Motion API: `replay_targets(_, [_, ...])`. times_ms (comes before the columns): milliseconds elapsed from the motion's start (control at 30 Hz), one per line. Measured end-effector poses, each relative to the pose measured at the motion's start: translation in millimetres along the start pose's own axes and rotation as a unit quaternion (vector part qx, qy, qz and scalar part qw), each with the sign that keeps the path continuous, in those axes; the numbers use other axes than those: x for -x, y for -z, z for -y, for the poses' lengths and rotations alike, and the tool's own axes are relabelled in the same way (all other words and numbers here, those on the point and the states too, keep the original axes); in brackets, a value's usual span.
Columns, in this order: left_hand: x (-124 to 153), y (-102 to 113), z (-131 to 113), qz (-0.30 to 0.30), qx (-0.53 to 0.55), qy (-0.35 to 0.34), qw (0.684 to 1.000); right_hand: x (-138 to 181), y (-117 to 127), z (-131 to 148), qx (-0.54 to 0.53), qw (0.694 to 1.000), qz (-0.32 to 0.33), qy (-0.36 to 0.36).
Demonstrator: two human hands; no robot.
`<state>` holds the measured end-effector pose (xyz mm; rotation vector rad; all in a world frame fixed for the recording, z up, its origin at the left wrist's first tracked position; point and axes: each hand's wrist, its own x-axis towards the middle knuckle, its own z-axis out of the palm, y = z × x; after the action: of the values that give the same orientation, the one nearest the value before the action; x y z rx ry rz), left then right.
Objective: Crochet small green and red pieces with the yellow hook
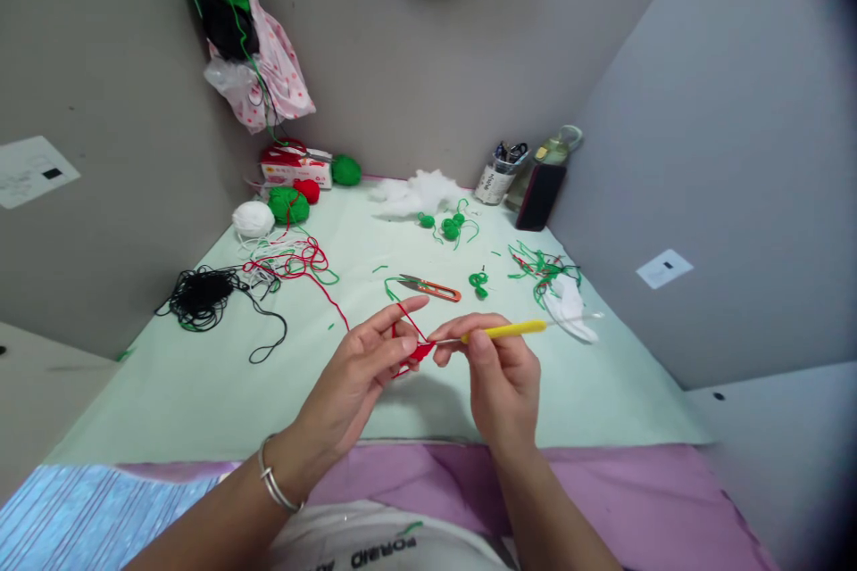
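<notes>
My left hand [365, 357] pinches a small piece of red crochet work [420, 351] between thumb and fingers. Its index finger is stretched out, with a strand of red yarn [338, 310] running over it from the tangle on the left. In my right hand [499, 366] is a crochet hook with a yellow handle [515, 329], held like a pen. The hook's metal tip meets the red piece, though the stitch itself is too small to make out. Just beyond my hands lie orange thread snips [438, 289] and a small green crocheted piece [478, 283].
Black yarn [204, 294], a white yarn ball [253, 219] and a green yarn ball [288, 205] lie left. White stuffing [421, 194] sits at the back. A phone [541, 198] leans near a pen cup [495, 178]. Yarn scraps [542, 268] lie right. Partition walls enclose the table.
</notes>
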<state>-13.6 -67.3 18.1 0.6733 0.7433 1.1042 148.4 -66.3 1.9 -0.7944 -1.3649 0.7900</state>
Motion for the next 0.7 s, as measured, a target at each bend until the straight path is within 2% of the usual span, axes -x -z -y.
replay_targets(67, [0.5, -1.4, 2.3, -0.025, -0.009, -0.025, 0.999, 4.6, 0.4, -1.7, 0.12, 0.987, 0.029, 0.106])
replay_targets(133, [0.4, -2.5, 4.9, -0.037, -0.001, -0.035, 0.999, 9.5, 0.4, -5.4, 0.234, 0.944, 0.061, 0.224])
replay_targets(200, [-0.5, -2.1, 6.7, -0.026, 0.029, -0.009, 0.999, 12.3, 0.2, -8.5, 0.285, 0.916, 0.065, 0.275])
replay_targets(267, [-2.0, -0.2, 7.2, -0.011, 0.063, 0.032, 0.997, 12.0, 0.0, -8.5, 0.253, 0.938, 0.035, 0.234])
replay_targets(333, [-3.3, 1.8, 6.9, -0.01, 0.081, 0.053, 0.995, 9.0, -0.6, -5.7, 0.148, 0.979, -0.006, 0.141])
replay_targets(433, [-3.7, 2.0, 6.8, -0.012, 0.064, 0.031, 0.997, 3.3, -2.9, -1.0, 0.014, 0.998, -0.025, 0.046])
replay_targets(567, [-3.3, -2.3, 9.7, -0.005, 0.009, -0.022, 1.0, 3.0, -5.6, -2.8, 0.043, 0.997, -0.001, 0.066])
replay_targets(633, [-3.9, -3.2, 12.0, -0.01, 0.003, -0.035, 0.999, 7.1, -5.2, -6.5, 0.101, 0.99, 0.006, 0.097])
replay_targets(700, [-5.2, -2.1, 13.9, -0.013, 0.015, -0.026, 0.999, 11.6, -3.9, -10.0, 0.186, 0.97, 0.024, 0.154])
